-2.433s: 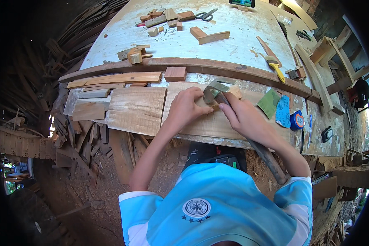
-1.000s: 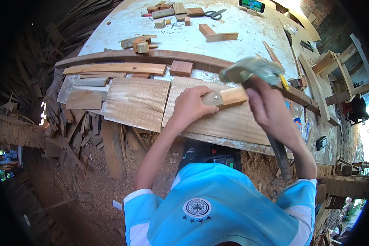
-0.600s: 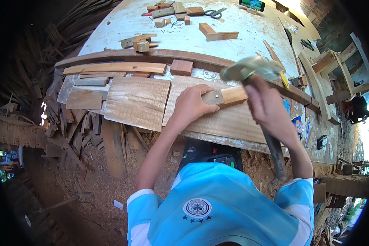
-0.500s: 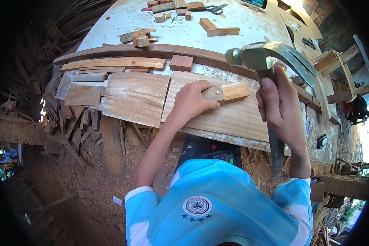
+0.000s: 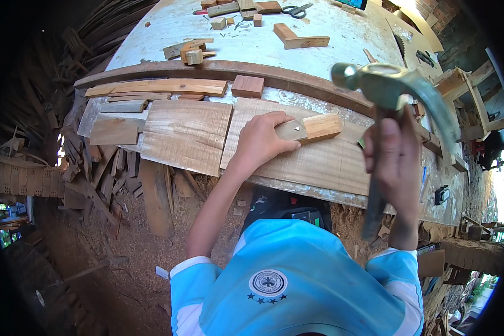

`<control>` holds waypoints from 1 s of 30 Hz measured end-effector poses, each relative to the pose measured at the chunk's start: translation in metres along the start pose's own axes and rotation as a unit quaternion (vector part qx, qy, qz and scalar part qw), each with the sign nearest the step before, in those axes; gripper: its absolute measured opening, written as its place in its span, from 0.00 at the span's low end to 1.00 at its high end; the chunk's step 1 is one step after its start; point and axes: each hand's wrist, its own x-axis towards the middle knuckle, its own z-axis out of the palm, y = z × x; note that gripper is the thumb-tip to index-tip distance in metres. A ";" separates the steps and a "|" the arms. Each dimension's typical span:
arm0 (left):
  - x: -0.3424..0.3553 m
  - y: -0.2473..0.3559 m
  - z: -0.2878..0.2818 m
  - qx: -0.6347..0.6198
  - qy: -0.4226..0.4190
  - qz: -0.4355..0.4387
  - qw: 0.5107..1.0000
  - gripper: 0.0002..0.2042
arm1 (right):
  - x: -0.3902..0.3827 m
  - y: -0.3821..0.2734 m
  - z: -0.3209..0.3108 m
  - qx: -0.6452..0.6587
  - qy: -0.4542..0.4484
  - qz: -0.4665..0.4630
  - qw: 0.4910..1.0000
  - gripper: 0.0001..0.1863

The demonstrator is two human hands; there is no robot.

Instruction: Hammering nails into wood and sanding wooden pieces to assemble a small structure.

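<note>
My left hand (image 5: 265, 138) is closed on a short greyish wooden block (image 5: 290, 130), which lies on a wide flat board (image 5: 313, 166). A nail (image 5: 297, 129) with a pale round head shows in the top of this block. Against its right end sits a lighter, orange-toned wood block (image 5: 323, 126); how the two meet underneath is hidden. My right hand (image 5: 396, 162) grips a claw hammer (image 5: 383, 84) by its handle, raised to the right of the blocks. The hammer's steel head is apart from the nail, and motion blurs both hand and tool.
Left of the wide board lies a second flat board (image 5: 186, 134). A reddish block (image 5: 247, 86) and thin strips (image 5: 157, 87) sit along a long wooden rail (image 5: 218, 70). Farther back are an L-shaped wood joint (image 5: 299, 38), small offcuts and scissors (image 5: 298, 10). Scrap wood (image 5: 115, 173) piles at left.
The hammer and my right hand have shifted a little to the right, away from the blocks. My left hand and the blocks stay practically where they were.
</note>
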 end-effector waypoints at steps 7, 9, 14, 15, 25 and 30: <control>0.006 0.002 0.000 0.011 -0.003 0.006 1.000 0.22 | 0.006 0.064 0.033 -0.076 -0.164 0.048 0.982 0.14; 0.003 -0.010 0.003 0.000 -0.013 0.022 1.000 0.25 | 0.000 0.068 0.025 0.054 -0.239 0.198 0.949 0.16; -0.004 -0.017 -0.016 -0.037 -0.027 0.095 0.994 0.38 | -0.015 0.072 0.006 0.148 -0.146 0.261 0.943 0.14; -0.009 -0.013 -0.025 -0.049 -0.039 0.065 0.996 0.41 | -0.019 0.078 0.003 0.121 -0.140 0.252 0.950 0.14; -0.017 -0.016 -0.013 -0.076 -0.034 0.018 0.996 0.32 | -0.024 0.099 0.009 -0.066 -0.128 0.149 0.978 0.22; -0.017 -0.022 -0.006 -0.079 -0.011 0.042 0.996 0.27 | -0.011 0.036 -0.004 -0.051 -0.097 -0.005 0.994 0.20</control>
